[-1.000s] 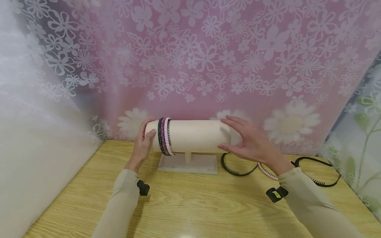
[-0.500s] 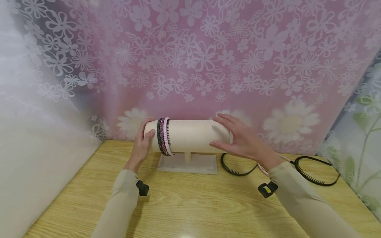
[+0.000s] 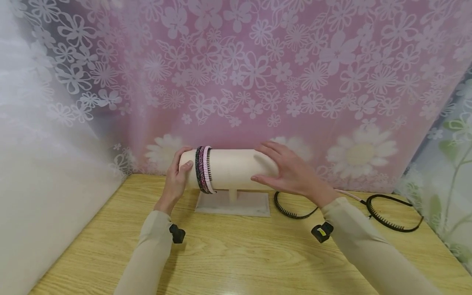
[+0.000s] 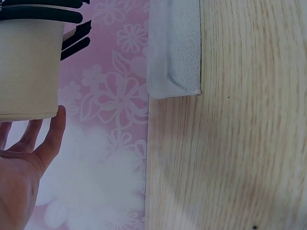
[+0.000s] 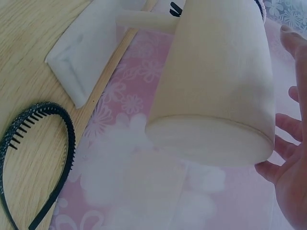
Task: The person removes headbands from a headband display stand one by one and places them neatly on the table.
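A cream padded headband stand point(image 3: 234, 169) lies level on its post and pale base point(image 3: 250, 208). Near its left end it carries a black glittery headband point(image 3: 198, 170), a pink glittery one point(image 3: 202, 170) and a pale pink one point(image 3: 206, 169). My left hand point(image 3: 174, 184) grips the roll's left end, thumb in front and fingers over the top. My right hand point(image 3: 291, 171) is at the other end, its fingers lightly bent over the top and its thumb spread in front. In the right wrist view, that hand's fingers are right beside the roll; nothing else is in the hand.
To the right on the wooden table point(image 3: 228, 254) lie a dark toothed headband point(image 3: 288, 214), a pale pink headband point(image 3: 348, 194) partly hidden by my right arm, and a black one point(image 3: 387, 222). A pink flowered curtain point(image 3: 236, 90) hangs close behind the stand.
My right hand has moved left, from the roll's right end further along it. My left hand keeps its hold, and the headbands on the roll stay put.
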Demonstrator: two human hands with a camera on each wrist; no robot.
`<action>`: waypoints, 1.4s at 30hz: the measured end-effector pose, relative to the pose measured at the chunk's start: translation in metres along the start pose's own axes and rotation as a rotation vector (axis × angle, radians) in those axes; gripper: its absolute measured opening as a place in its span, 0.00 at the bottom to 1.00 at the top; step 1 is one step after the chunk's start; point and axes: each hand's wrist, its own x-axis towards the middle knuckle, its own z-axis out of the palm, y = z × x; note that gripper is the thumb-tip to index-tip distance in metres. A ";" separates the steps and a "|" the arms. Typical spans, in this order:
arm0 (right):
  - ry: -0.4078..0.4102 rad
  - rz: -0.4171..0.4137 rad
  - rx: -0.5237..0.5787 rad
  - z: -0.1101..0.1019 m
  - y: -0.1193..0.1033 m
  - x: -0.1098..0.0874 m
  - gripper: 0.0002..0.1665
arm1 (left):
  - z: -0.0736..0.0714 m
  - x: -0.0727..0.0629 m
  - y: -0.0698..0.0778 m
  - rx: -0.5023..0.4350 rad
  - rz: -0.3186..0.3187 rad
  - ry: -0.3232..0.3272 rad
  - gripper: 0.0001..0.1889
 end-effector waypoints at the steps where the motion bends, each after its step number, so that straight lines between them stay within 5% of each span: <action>1: 0.000 0.000 0.001 0.000 -0.001 0.001 0.47 | 0.000 0.002 -0.005 -0.003 0.000 0.001 0.26; 7: 0.003 0.000 -0.007 0.004 -0.002 0.007 0.47 | 0.001 0.006 -0.017 0.001 0.017 0.016 0.24; 27: -0.078 0.063 -0.149 0.013 -0.011 0.020 0.47 | 0.001 0.006 -0.013 0.004 0.034 0.027 0.24; 42: -0.143 0.103 -0.086 0.023 -0.023 0.043 0.48 | 0.002 0.003 -0.016 0.004 0.021 0.019 0.23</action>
